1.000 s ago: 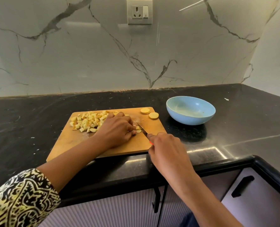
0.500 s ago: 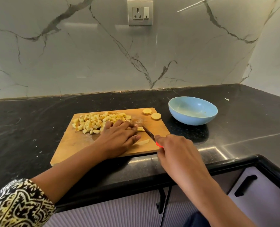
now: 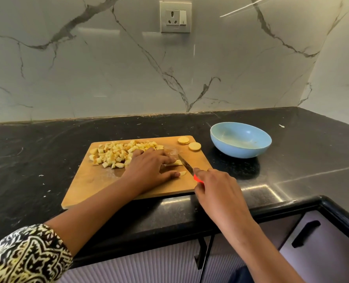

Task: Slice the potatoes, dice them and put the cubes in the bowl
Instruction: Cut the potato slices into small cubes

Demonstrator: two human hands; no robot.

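Observation:
A wooden cutting board (image 3: 92, 182) lies on the black counter. A heap of potato cubes (image 3: 118, 153) sits at its far left. My left hand (image 3: 149, 170) lies flat on the board, fingers pressing down potato strips (image 3: 176, 163). My right hand (image 3: 216, 193) grips the red handle of a knife (image 3: 186, 166), whose blade rests against the strips by my left fingertips. Two round potato slices (image 3: 190, 143) lie at the board's far right corner. The light blue bowl (image 3: 240, 139) stands to the right of the board with no cubes in it.
The black counter (image 3: 302, 160) runs to a marble wall with a socket (image 3: 175, 17). The counter's front edge is close to me, with cabinet doors and black handles (image 3: 305, 233) below.
My left hand's fingers have stretched out flatter over the strips, and the right hand with the knife has shifted slightly along them.

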